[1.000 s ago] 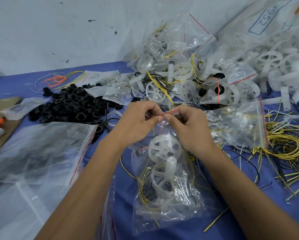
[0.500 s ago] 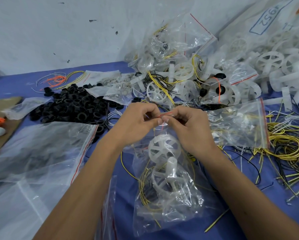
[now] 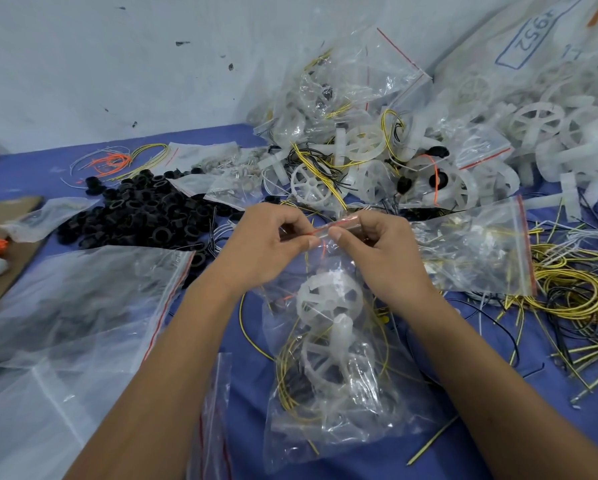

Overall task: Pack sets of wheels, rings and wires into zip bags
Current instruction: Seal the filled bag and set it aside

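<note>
1. A blue cloth-covered table (image 3: pixel 245 344) lies under everything.
2. Behind the grip, a heap of filled clear bags and white spoked plastic wheels (image 3: pixel 377 140) rises against the wall.
3. Left of the grip lies a pile of black plastic rings (image 3: pixel 141 213); right of it, tangled yellow and black wires (image 3: pixel 574 299).
4. Below the grip hangs the clear zip bag (image 3: pixel 332 368), holding white wheels, yellow wires and black rings.
5. The left hand (image 3: pixel 266 247) and the right hand (image 3: pixel 377 251) both pinch the bag's red zip strip (image 3: pixel 328 227) between thumb and curled fingers, thumbs nearly touching.
</note>
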Demonstrator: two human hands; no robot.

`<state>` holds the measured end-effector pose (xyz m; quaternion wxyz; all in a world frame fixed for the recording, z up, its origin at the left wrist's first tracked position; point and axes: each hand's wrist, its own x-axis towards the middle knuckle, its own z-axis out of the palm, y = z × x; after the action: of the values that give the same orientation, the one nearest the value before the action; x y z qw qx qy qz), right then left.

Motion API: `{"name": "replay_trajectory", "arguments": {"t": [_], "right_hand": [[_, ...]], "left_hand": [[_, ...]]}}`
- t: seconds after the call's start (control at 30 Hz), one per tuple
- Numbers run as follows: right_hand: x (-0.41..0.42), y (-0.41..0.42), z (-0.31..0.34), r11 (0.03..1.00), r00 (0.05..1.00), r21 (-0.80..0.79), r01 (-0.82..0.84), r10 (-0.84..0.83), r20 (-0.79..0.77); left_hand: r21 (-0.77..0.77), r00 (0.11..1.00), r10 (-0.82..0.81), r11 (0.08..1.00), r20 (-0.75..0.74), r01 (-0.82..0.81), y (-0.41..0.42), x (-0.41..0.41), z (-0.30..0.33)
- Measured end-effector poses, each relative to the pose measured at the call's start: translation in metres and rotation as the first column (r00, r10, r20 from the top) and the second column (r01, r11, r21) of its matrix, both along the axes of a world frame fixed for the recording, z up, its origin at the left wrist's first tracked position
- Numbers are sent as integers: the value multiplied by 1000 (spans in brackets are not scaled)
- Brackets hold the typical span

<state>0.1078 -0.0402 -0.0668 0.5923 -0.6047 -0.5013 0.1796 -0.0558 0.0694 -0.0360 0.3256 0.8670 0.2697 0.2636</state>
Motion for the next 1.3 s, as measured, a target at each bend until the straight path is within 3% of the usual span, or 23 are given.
{"name": "replay_trajectory", "arguments": {"t": [0.17, 0.43, 0.7, 0.97, 1.3], "right_hand": [[-1, 0, 2, 999, 999, 4, 34, -34, 8], [3, -2, 4, 995, 995, -98, -36, 44, 85], [3, -6, 8, 998, 994, -58, -25, 31, 102], [0, -7, 8, 995, 990, -82, -49, 59, 130], [1, -6, 7, 993, 985, -96, -66, 80, 154]], "left_hand": [[-56, 1000, 5, 998, 26, -4, 2, -1, -3], [30, 1000, -20, 999, -5, 21, -5, 4, -5], [-13, 1000, 6, 1000, -3, -6, 1, 0, -3], [77, 997, -15, 997, -79, 21, -5, 4, -2], [140, 997, -59, 988, -49, 66, -8, 6, -4]]}}
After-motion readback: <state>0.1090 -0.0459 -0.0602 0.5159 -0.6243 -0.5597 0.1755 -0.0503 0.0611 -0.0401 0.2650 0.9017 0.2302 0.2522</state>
